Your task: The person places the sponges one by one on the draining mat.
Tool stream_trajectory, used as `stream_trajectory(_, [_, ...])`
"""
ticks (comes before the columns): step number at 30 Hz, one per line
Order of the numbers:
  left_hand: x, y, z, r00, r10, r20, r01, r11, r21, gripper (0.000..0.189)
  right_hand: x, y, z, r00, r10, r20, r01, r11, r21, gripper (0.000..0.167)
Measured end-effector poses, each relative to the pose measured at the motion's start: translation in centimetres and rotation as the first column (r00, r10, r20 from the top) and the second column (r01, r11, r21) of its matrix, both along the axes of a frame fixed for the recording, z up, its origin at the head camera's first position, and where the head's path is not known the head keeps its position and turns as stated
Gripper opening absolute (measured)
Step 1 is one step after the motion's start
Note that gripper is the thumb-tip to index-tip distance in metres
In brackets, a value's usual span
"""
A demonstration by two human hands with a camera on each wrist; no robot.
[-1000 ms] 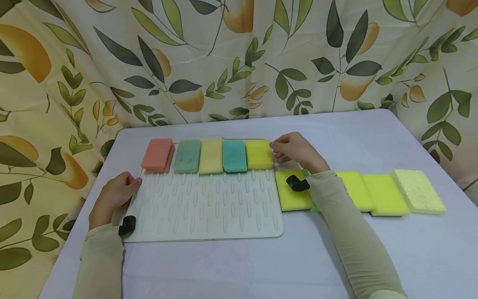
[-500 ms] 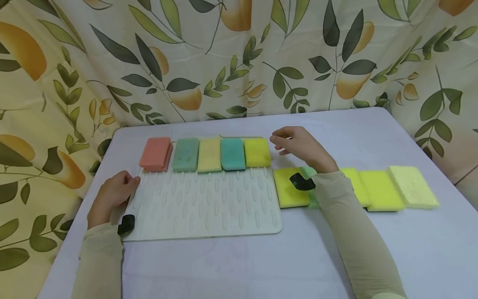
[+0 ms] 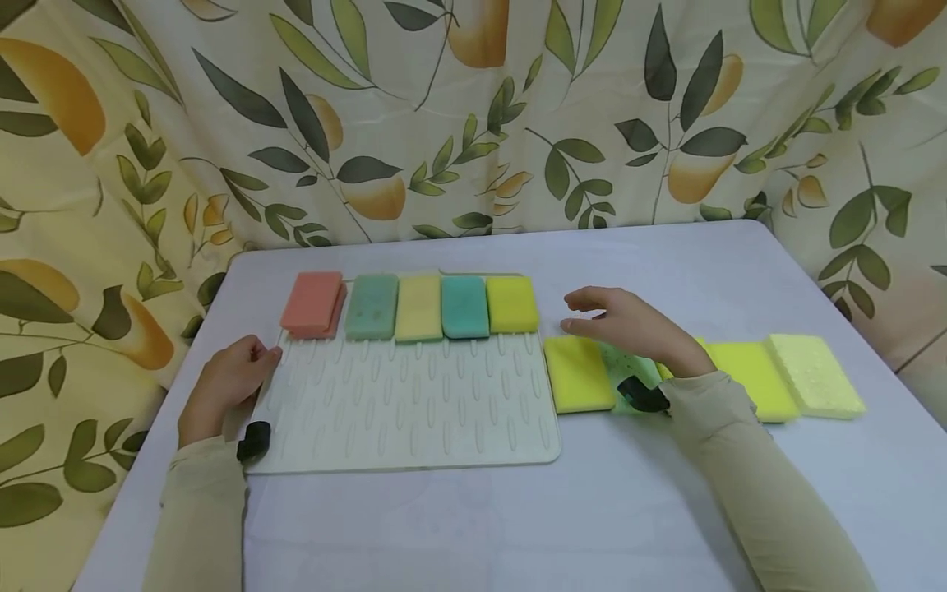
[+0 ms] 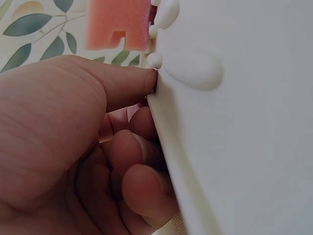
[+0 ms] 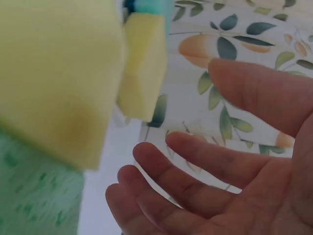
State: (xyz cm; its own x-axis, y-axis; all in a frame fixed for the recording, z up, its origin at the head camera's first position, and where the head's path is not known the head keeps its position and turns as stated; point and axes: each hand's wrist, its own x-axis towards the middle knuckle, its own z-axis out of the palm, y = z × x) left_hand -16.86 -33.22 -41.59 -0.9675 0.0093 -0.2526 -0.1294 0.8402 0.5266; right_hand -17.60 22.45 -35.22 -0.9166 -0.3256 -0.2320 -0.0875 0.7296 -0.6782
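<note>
My left hand (image 3: 225, 386) grips the left edge of a white ribbed mat (image 3: 414, 411), thumb on the edge and fingers curled against its side, as the left wrist view shows. A row of sponges lies along the mat's far edge: pink ones stacked (image 3: 312, 304), green (image 3: 371, 307), pale yellow (image 3: 418, 307), teal (image 3: 464, 307) and bright yellow (image 3: 512, 304). My right hand (image 3: 629, 325) hovers with spread fingers, holding nothing, above a second row on the right. Under it lie a yellow sponge (image 3: 579, 374) and a speckled green sponge (image 3: 624, 362), the latter partly hidden.
Farther right in that second row are another yellow sponge (image 3: 755, 382) and a pale yellow sponge (image 3: 817, 376). A white cloth covers the table (image 3: 414, 534). Behind the table hangs a leaf-patterned curtain (image 3: 473, 189).
My right hand has left the bright yellow sponge's side, moving right and nearer to me, its fingers spreading. The left hand keeps its place on the mat; the sponges stay put.
</note>
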Motion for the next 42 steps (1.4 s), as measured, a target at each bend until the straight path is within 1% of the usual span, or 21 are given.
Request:
stream_trajectory(3, [-0.1,0.1,0.0,1.0,0.001,0.001,-0.001,1.0,0.005,0.037,0.7,0.8,-0.3,0.999,0.039,0.004,-0.039,0.998,0.056,0.068])
stream_trajectory(6, [-0.2,0.1,-0.1,1.0,0.002,0.002,-0.002,1.0,0.003,0.036,1.3,1.3,-0.7,0.997,0.074,0.019,-0.075,0.993,0.088,0.074])
stream_trajectory(11, [-0.2,0.0,-0.2,1.0,0.004,-0.001,-0.004,1.0,-0.003,0.036,1.7,1.7,-1.8,0.993,0.11,0.036,-0.113,0.987,0.112,0.08])
stream_trajectory(14, [-0.1,-0.2,-0.2,1.0,0.005,-0.002,-0.005,1.0,-0.008,0.036,1.7,1.7,-2.3,0.992,0.121,0.037,-0.124,0.987,0.102,0.081])
stream_trajectory(19, [-0.1,-0.3,-0.3,1.0,0.004,0.001,-0.004,1.0,-0.007,0.037,1.8,1.7,-2.7,0.992,0.125,0.029,-0.126,0.99,0.063,0.073])
stream_trajectory(24, [-0.2,-0.2,-0.4,1.0,-0.001,-0.015,0.001,1.0,0.007,0.037,2.0,1.7,-2.3,0.995,0.102,0.011,-0.102,0.994,0.046,0.066])
stream_trajectory(27, [-0.3,-0.2,-0.3,1.0,-0.001,-0.023,0.002,1.0,0.004,0.037,2.3,1.8,-2.0,0.994,0.1,-0.035,-0.099,0.994,0.04,0.059])
stream_trajectory(31, [-0.4,-0.2,-0.3,1.0,0.009,-0.012,-0.009,1.0,0.01,0.038,2.8,2.1,-1.7,0.989,0.105,-0.104,-0.1,0.994,0.05,0.05])
stream_trajectory(34, [-0.4,-0.2,-0.3,1.0,0.014,-0.009,-0.014,1.0,0.013,0.038,2.9,2.0,-1.7,0.987,0.101,-0.128,-0.096,0.994,0.045,0.044])
stream_trajectory(36, [-0.3,-0.2,-0.2,1.0,0.013,-0.013,-0.012,1.0,0.015,0.037,3.0,1.9,-1.7,0.985,0.098,-0.142,-0.096,0.995,0.023,0.04])
stream_trajectory(39, [-0.3,-0.1,-0.1,1.0,0.01,-0.019,-0.01,1.0,0.017,0.037,3.2,1.9,-1.8,0.982,0.112,-0.153,-0.114,0.993,-0.009,0.039])
stream_trajectory(42, [-0.2,-0.1,-0.1,1.0,0.01,-0.019,-0.01,1.0,0.021,0.037,3.5,1.9,-1.6,0.982,0.121,-0.146,-0.126,0.992,-0.027,0.04])
